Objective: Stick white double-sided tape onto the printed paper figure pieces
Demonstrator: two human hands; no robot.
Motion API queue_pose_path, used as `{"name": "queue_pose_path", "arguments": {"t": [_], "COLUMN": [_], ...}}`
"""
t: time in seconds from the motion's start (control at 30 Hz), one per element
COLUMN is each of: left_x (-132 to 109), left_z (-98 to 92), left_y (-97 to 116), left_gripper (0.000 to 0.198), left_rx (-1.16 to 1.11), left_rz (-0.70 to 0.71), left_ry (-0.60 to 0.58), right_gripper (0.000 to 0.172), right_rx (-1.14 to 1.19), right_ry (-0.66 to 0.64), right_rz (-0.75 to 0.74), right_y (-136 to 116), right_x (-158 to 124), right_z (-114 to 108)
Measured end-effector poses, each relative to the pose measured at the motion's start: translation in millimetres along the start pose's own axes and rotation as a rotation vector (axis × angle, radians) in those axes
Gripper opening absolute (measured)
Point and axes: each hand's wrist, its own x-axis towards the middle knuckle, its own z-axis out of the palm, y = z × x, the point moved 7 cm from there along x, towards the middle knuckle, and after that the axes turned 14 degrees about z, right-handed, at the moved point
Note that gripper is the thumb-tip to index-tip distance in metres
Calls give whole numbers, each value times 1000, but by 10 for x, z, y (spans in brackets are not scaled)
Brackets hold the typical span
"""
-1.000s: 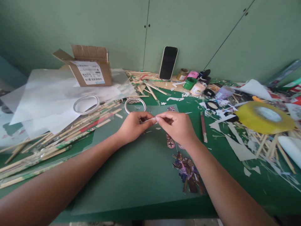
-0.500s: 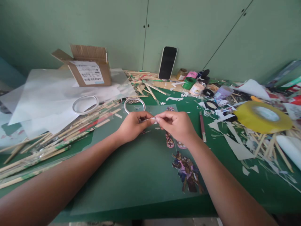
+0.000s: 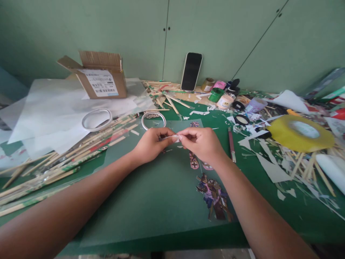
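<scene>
Before the open box (image 3: 120,85), left hand (image 3: 151,145) and right hand (image 3: 203,144) pinch a white strip (image 3: 169,137).

We count two hands (image 3: 148,145), two white rings (image 3: 100,127), one cardboard box (image 3: 118,84), one far phone (image 3: 192,72), one yellow tape roll (image 3: 280,133) and one red-handled tool (image 3: 231,141).

Bench (image 3: 304,219) as I see it: left hand (image 3: 149,145), right hand (image 3: 206,145) meeting over a sheet (image 3: 145,205).
Behind: carton (image 3: 118,88) on papers (image 3: 51,108), left; phone (image 3: 192,72) leaning on wall (image 3: 134,28), jars (image 3: 225,101) to its right. Sticks (image 3: 81,150) left; tape roll (image 3: 281,133) far right among scraps (image 3: 273,169); cutouts (image 3: 215,199) nearside of right hand.
</scene>
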Motion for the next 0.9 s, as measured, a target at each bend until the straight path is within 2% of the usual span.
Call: {"name": "queue_pose_path", "arguments": {"t": [0.23,0.5,0.7,0.9], "left_x": [10,6,12,15], "left_z": [11,15,-3,9], "left_y": [-10,-5,11,1], "left_gripper": [35,33,33,32], "left_rx": [1,-3,54,39], "left_rz": [-7,-30,17,27], "left_ry": [-2,3,9,-9], "right_gripper": [21,18,19,22], "right_rx": [-22,-30,7,-57], "right_ry": [14,237,114,59], "right_rz": [-19,-36,-110,-34], "right_y": [-14,10,-66,-21], "right_x": [-4,3,-51,-30], "right_z": [7,-116,-21,7]}}
